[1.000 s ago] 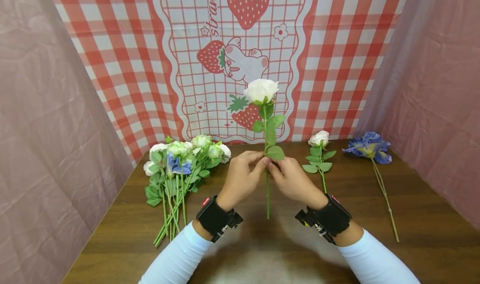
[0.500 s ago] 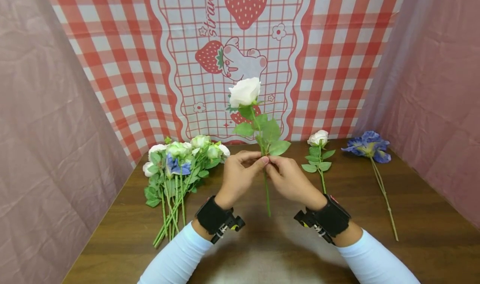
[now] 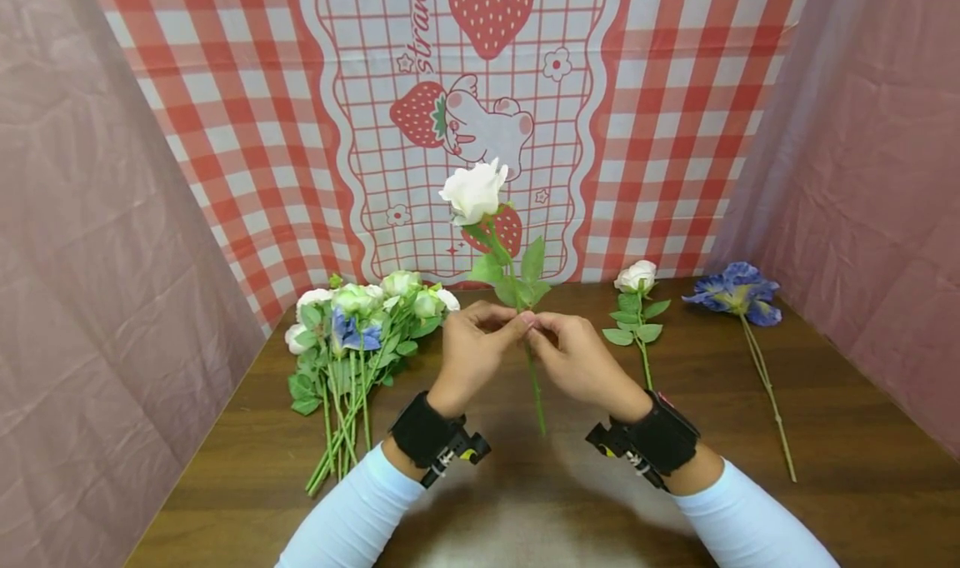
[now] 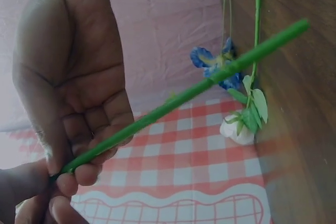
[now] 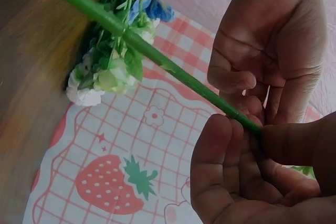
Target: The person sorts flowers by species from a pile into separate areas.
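A white rose (image 3: 474, 193) with green leaves stands above the table in the head view, its bloom leaning left. My left hand (image 3: 480, 343) and right hand (image 3: 573, 356) meet at its stem just below the leaves, and both pinch it between thumb and fingers. The lower stem (image 3: 537, 397) hangs down between the wrists. In the left wrist view the bare green stem (image 4: 173, 103) runs from the fingertips toward the camera. The right wrist view shows the stem (image 5: 173, 69) entering the pinch, with the fingertips of both hands close together.
On the table's (image 3: 247, 435) left lies a bundle of flowers (image 3: 360, 318), mostly white and pale green with a blue one. To the right lie a single white rose (image 3: 637, 281) and a blue flower (image 3: 738, 293). A red-checked cloth (image 3: 675, 135) hangs behind.
The rose has turned and tilted to the left between my fingers, its bloom shifting left and slightly down. Both hands keep their pinch on the stem and have barely moved.
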A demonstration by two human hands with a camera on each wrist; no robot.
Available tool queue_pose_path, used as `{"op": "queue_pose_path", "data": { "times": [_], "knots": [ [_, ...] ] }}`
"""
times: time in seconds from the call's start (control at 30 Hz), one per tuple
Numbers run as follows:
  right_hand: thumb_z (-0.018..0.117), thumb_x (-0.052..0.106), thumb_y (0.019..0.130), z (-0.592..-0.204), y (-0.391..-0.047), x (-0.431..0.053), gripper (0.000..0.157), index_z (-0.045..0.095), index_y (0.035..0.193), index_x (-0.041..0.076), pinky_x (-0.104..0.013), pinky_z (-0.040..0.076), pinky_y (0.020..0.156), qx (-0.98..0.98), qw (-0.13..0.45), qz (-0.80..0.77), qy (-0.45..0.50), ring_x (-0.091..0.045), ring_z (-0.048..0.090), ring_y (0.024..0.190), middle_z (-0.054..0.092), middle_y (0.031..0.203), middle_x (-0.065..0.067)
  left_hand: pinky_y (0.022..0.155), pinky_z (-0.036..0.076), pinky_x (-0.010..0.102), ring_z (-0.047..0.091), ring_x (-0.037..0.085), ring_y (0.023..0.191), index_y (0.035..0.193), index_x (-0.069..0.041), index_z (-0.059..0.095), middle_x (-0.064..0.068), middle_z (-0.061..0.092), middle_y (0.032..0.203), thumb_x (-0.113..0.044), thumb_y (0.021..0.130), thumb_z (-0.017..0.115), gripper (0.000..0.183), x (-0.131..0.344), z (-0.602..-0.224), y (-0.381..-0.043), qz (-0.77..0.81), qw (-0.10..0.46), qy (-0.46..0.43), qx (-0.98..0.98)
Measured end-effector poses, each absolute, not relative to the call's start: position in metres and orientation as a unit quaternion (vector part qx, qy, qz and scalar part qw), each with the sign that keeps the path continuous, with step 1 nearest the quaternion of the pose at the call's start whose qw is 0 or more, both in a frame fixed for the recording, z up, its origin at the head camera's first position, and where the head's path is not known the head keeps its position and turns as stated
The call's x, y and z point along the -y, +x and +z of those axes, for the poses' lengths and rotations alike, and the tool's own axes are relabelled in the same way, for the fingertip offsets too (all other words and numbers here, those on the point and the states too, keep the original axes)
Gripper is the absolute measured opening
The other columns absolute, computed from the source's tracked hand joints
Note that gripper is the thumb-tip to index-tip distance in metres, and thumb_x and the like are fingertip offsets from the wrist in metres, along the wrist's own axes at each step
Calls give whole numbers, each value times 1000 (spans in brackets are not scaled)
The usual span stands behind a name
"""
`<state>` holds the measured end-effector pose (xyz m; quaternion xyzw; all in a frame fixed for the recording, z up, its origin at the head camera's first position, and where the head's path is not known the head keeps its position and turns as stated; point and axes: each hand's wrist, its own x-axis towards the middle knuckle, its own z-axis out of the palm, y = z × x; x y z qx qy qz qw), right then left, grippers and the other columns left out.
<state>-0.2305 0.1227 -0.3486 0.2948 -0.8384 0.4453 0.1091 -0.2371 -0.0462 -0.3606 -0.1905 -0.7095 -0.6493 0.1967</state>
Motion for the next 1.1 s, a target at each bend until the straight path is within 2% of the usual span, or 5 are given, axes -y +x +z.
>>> {"op": "queue_pose_path", "data": {
  "times": [0.23, 0.47, 0.63, 0.77, 1.1],
  "knots": [
    [63, 11, 103, -346, -228, -120, 19, 73, 88, 4, -25, 37, 51, 843, 108, 451, 273, -10, 43, 53, 59, 68, 1, 55, 48, 25, 66, 16, 67, 91, -4, 81, 10, 75, 81, -19, 90, 82, 16, 44, -363, -235, -661, 226, -176, 693],
    [70, 13, 98, -344, -225, -120, 16, 75, 83, 9, -25, 40, 49, 846, 122, 445, 268, -10, 48, 51, 65, 67, 3, 52, 43, 23, 64, 18, 66, 90, -7, 82, 7, 75, 79, -24, 89, 83, 17, 42, -362, -232, -654, 229, -161, 702],
    [68, 15, 98, -341, -226, -124, 20, 75, 80, 10, -25, 41, 46, 852, 132, 441, 249, -10, 53, 48, 65, 62, -1, 57, 48, 23, 69, 20, 73, 101, -3, 81, 8, 77, 88, -22, 94, 78, 21, 41, -361, -233, -597, 227, -197, 743],
    [68, 15, 99, -337, -228, -132, 17, 77, 86, 7, -27, 44, 47, 859, 130, 443, 222, -15, 61, 52, 68, 64, -6, 63, 52, 23, 73, 21, 78, 108, -2, 79, 9, 78, 97, -19, 98, 73, 21, 42, -360, -232, -535, 217, -230, 783],
    [67, 18, 99, -329, -244, -162, 19, 76, 90, 4, -33, 48, 49, 897, 123, 404, 130, -17, 66, 55, 69, 65, -7, 70, 54, 31, 69, 11, 77, 96, -11, 81, -2, 76, 85, -19, 96, 74, 10, 57, -346, -230, -425, 254, -188, 848]
  ]
}}
